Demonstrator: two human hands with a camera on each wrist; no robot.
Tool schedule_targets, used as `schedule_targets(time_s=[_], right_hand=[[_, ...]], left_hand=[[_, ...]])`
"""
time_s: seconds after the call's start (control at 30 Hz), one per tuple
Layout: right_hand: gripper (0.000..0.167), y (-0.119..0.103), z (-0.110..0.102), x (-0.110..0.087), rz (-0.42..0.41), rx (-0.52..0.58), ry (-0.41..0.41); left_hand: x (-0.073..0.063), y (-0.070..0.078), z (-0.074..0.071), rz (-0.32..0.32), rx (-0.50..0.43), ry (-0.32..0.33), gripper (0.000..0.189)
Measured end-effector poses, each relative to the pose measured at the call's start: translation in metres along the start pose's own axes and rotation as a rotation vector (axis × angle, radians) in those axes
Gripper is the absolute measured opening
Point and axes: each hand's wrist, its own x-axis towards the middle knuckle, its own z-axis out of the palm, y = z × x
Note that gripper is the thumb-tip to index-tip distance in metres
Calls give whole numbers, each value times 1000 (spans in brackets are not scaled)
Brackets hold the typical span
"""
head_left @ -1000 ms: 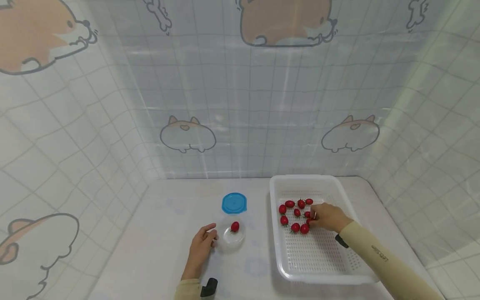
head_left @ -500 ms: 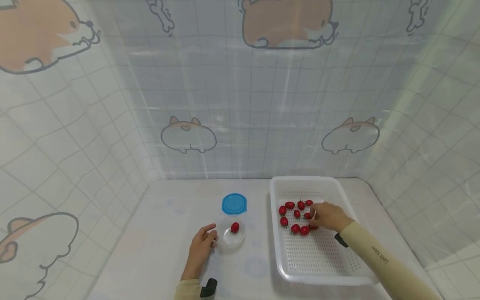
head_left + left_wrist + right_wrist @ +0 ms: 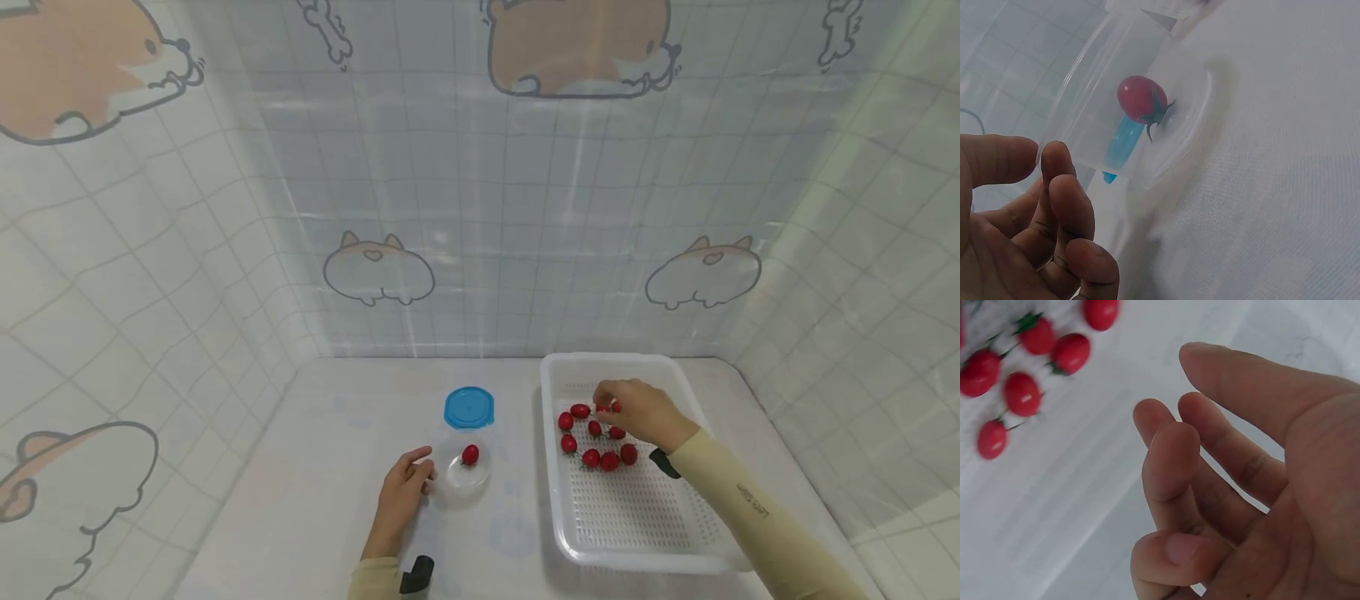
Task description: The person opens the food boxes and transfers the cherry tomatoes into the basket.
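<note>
My right hand point(image 3: 645, 410) is over the far part of a white perforated basket point(image 3: 558, 525), close above several cherry tomatoes point(image 3: 591, 458) with green stems. In the right wrist view its thumb and fingers stand apart with nothing between them. It hides some of the tomatoes behind it. My left hand point(image 3: 402, 492) is loosely curled on the left, fingertips right at the side of a small clear container point(image 3: 465, 485). One cherry tomato point(image 3: 1142, 100) sits inside that container, its stem toward the bottom.
A blue lid point(image 3: 468, 407) lies on the white table point(image 3: 330, 467) just beyond the clear container. The raised basket rim surrounds the loose tomatoes on the right. Sheeted walls point(image 3: 525, 275) with a dog print close off the back and both sides.
My right hand has let go of a cherry tomato at the near right of the group and moved to the far left. That tomato now shows in full. My left hand has stayed put.
</note>
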Motion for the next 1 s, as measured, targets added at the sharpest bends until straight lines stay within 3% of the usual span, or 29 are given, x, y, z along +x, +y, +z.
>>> schedule_targets(time_s=[0.27, 0.5, 0.77, 1.0], right_hand=[[22, -40, 0, 11, -86, -1, 16], [26, -81, 15, 23, -235, -19, 5], [30, -123, 41, 43, -356, -26, -91], [30, -144, 61, 58, -366, -36, -157]], left_hand=[[1, 2, 1, 20, -3, 10, 35], [-1, 1, 1, 9, -14, 1, 35], [0, -1, 1, 15, -11, -1, 36], [2, -3, 1, 14, -17, -3, 35]])
